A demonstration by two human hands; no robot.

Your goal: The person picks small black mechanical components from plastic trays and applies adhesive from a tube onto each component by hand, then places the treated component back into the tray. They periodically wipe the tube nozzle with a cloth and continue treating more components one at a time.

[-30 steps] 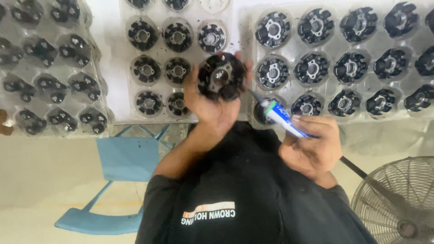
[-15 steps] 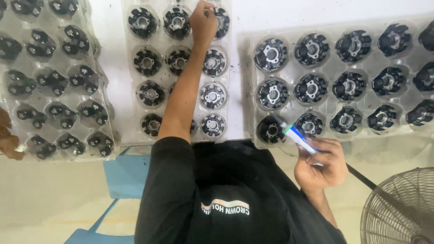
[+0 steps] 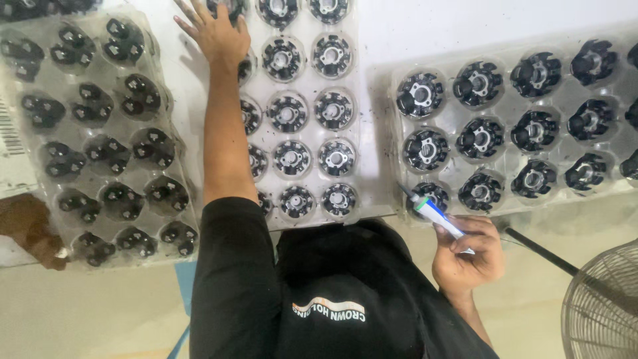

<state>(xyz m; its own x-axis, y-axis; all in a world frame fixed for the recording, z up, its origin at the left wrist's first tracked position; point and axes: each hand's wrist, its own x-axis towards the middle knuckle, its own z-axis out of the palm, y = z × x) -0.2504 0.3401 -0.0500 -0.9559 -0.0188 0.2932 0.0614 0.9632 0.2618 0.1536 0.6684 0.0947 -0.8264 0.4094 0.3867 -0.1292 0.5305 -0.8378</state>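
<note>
The left hand (image 3: 216, 33) is stretched far out over the middle tray (image 3: 362, 133), fingers spread wide and palm down, lying on the tray's far left corner. It covers a black round part (image 3: 229, 8) there; whether the fingers grip that part or only rest on it cannot be told. The forearm runs down along the tray's left column and hides much of it.

The right hand (image 3: 468, 256) sits close to the body, below the near edge of the right tray (image 3: 399, 126), and is closed around a small tube (image 3: 435, 213) — white with a blue band, its nozzle pointing up and left. The nozzle tip lies just over the near-left pocket of the right tray, close to the part in that pocket; touching or not cannot be told.

All three trays are clear plastic with round pockets and rest on a white table (image 3: 465, 26). The middle and right trays hold black round parts with pale metal centres. The left tray (image 3: 20, 139) holds darker, lumpier black pieces.

A fan (image 3: 601, 312) with a wire guard stands at the lower right — a dark rod runs up and to the left from it, towards the right hand. The person wears a black shirt (image 3: 332, 292).
</note>
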